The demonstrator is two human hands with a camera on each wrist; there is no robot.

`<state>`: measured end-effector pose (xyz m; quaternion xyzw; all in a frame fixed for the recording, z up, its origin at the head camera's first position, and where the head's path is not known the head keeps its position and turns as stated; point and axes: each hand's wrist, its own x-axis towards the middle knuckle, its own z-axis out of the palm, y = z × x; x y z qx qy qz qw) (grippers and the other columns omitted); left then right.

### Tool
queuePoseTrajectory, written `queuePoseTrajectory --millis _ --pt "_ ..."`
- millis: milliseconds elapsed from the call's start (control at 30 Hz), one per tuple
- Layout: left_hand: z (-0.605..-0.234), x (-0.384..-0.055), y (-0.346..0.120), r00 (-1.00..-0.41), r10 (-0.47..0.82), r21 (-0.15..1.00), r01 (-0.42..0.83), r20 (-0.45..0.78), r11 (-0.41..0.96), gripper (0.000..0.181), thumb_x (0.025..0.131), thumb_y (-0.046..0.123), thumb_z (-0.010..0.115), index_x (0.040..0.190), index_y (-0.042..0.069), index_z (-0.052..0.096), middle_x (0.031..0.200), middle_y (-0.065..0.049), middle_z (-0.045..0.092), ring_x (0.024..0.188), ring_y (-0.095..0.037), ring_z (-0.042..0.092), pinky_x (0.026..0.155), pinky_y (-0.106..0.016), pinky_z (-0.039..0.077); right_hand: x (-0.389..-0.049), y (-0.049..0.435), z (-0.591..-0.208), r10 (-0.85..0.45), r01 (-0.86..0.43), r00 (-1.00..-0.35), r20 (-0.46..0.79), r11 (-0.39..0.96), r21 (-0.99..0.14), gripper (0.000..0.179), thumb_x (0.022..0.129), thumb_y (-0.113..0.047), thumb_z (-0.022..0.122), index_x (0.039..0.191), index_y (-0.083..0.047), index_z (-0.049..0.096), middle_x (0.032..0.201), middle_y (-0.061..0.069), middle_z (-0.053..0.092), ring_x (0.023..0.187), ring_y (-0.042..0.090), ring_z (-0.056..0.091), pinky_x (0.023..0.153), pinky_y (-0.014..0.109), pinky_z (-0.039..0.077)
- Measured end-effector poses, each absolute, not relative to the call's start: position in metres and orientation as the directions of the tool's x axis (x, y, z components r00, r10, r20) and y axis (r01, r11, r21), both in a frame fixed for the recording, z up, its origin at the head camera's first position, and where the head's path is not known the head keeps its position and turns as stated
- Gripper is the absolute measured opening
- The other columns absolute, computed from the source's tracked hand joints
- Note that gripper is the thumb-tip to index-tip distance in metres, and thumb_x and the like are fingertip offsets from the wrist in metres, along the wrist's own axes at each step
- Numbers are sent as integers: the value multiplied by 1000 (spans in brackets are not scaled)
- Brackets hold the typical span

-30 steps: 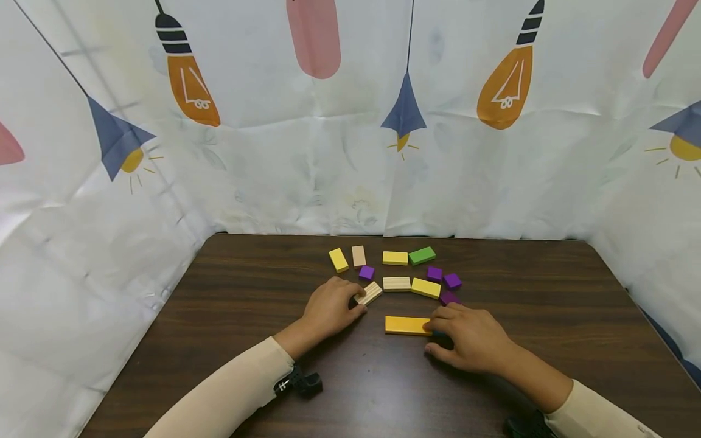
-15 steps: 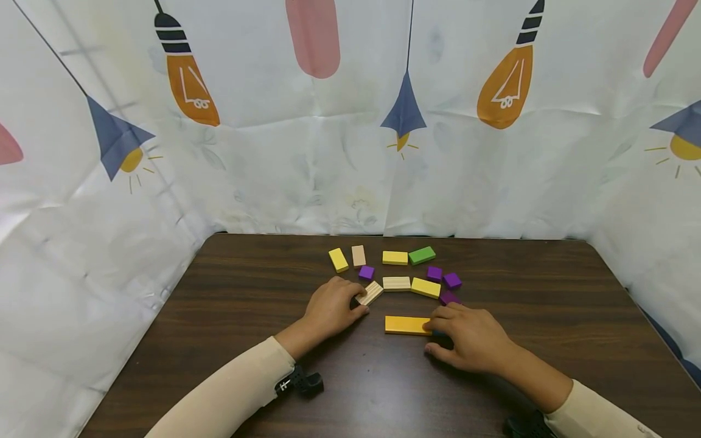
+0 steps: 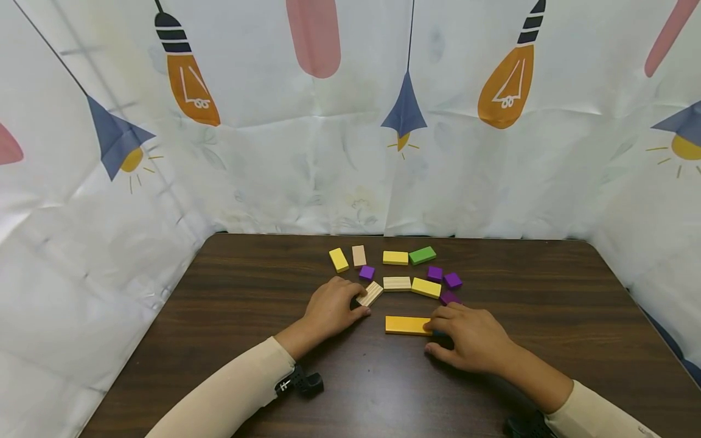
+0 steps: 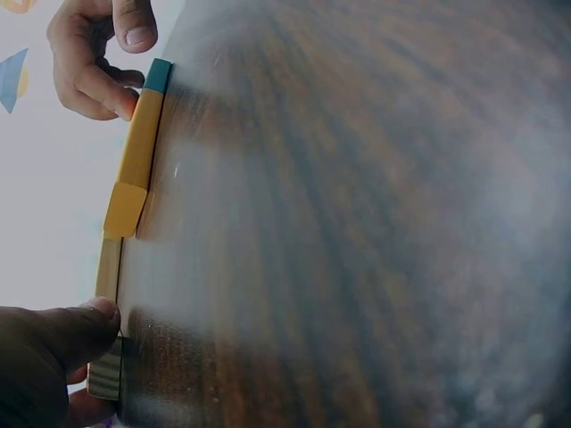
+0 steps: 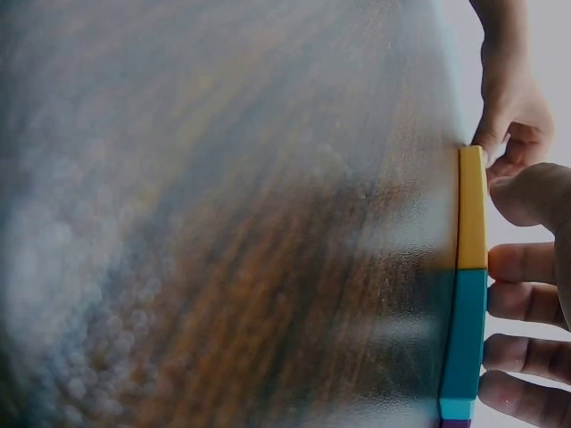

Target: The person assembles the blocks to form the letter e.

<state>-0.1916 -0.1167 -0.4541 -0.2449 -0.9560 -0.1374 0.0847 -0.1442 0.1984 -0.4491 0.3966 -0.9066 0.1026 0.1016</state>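
Note:
My left hand (image 3: pixel 331 310) pinches a striped plain wood block (image 3: pixel 372 293) between thumb and fingers. That block lies at a slant, its far corner close to a second striped wood block (image 3: pixel 397 283). In the left wrist view the thumb (image 4: pixel 94 321) presses the near side of the block. My right hand (image 3: pixel 471 340) is by a long orange-yellow block (image 3: pixel 405 325) and a teal block (image 5: pixel 466 334) set end to end. Its fingertips (image 5: pixel 508 352) touch their far side, while the thumb stays apart. The hand hides most of the teal block in the head view.
A yellow block (image 3: pixel 426 288) continues the middle row, with several purple blocks (image 3: pixel 452 280) at its right. Farther back lie yellow (image 3: pixel 339 260), tan (image 3: pixel 358 256) and green (image 3: pixel 422 255) blocks. A patterned white curtain (image 3: pixel 350 176) stands behind the dark wood table (image 3: pixel 246 267).
My left hand has nudged the striped block slightly right, closer to the second striped block. The right hand and the other blocks stay where they were.

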Motion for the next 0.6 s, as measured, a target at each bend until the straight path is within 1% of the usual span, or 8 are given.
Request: queuePoseTrajectory --millis 367,600 --pt "-454 -191 -116 -874 434 231 478 219 847 33 84 40 85 105 17 76 103 3 75 101 -21 64 86 -41 53 -144 199 -449 -697 -740 -664 271 665 -102 32 91 -50 74 109 -24 78 107 -11 67 97 13 65 61 28 54" --pt "-454 -191 -115 -877 429 231 473 215 850 34 83 43 85 105 18 76 102 4 74 101 -21 64 85 -41 53 -144 199 -449 -697 -737 -669 258 667 -108 32 91 -50 73 110 -24 78 107 -10 67 96 13 64 62 28 54"
